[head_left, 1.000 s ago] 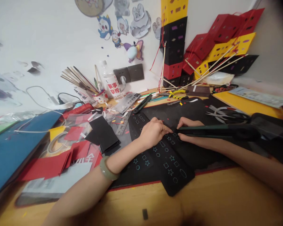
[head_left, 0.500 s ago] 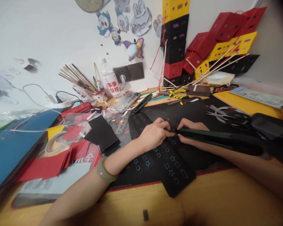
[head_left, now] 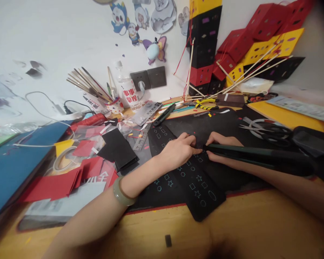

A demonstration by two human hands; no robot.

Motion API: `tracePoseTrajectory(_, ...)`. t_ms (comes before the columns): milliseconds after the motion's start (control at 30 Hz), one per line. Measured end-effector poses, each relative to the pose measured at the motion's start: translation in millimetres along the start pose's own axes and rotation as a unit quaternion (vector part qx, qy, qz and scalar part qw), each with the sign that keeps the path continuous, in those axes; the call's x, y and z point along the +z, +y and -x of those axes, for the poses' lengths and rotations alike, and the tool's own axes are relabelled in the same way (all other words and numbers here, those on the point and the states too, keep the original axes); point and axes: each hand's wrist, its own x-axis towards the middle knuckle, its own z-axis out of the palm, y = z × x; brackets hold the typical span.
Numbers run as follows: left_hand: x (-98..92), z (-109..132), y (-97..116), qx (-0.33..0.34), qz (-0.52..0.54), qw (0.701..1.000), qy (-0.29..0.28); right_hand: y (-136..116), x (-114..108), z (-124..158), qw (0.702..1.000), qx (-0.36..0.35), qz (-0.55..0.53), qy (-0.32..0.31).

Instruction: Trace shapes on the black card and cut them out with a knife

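My left hand, with a pale bangle at the wrist, rests on a black paper strip. One finger stretches right with its tip on the paper; the fingers are apart and pinch nothing visible. Stars, squares and rounded shapes are drawn on the strip in light blue-green lines. My right hand is closed around a long dark green utility knife, its front end at the paper beside my left fingertip. The blade itself cannot be made out. Another drawn-on black sheet lies partly beneath my left arm.
A black mat covers the middle of the wooden table. Scissors lie at right, another utility knife and yellow pliers behind. Black cards and red paper are at left. Decorated boxes stand at the back.
The whole view has shifted slightly, with the wall items higher up. Both hands keep nearly the same place on the strip, and the knife's front end stays beside my left fingertip.
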Motion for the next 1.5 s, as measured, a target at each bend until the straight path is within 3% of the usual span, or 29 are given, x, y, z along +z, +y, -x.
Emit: tracePoseTrajectory(1500, -0.6, 1.2, -0.1, 0.004, -0.012, 1.0, 0.007, -2.2, 0.1, 0.7, 0.999, 0.023, 0.014, 0.025)
